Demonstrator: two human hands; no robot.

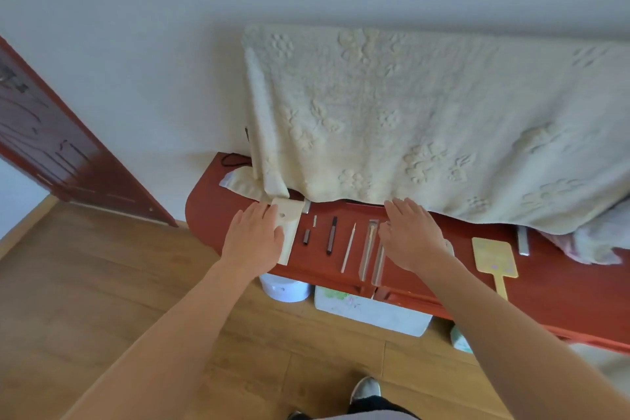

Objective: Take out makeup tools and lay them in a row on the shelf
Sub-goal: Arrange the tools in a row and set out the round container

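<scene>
Shelf: a red shelf [552, 286] is seen from above, set against a pale wall, with a cream towel [409, 119] draped over its back edge.
Left hand: the left hand [254, 237] is laid flat, fingers straight and together, on the left side of a cream pouch [289, 232] near the shelf's left end.
Right hand: the right hand [410, 237] is held flat with fingers spread, nothing gripped, at mid-shelf below the towel's hem; whether the shelf is touched cannot be told.
Tools: a row is laid out between the hands, each piece running from back edge to front edge. From the pouch rightward are seen a short dark tube [306, 237], a dark pen [331, 235], a thin stick [348, 248] and two clear cases [367, 249], the second partly covered by the right hand.
Mirror: a yellow mirror [494, 257] is placed right of the right hand, its handle overhanging the front edge.
Below: a white tub [284, 288] and a pale box [371, 312] are seen on the wood floor [102, 283] under the shelf.
</scene>
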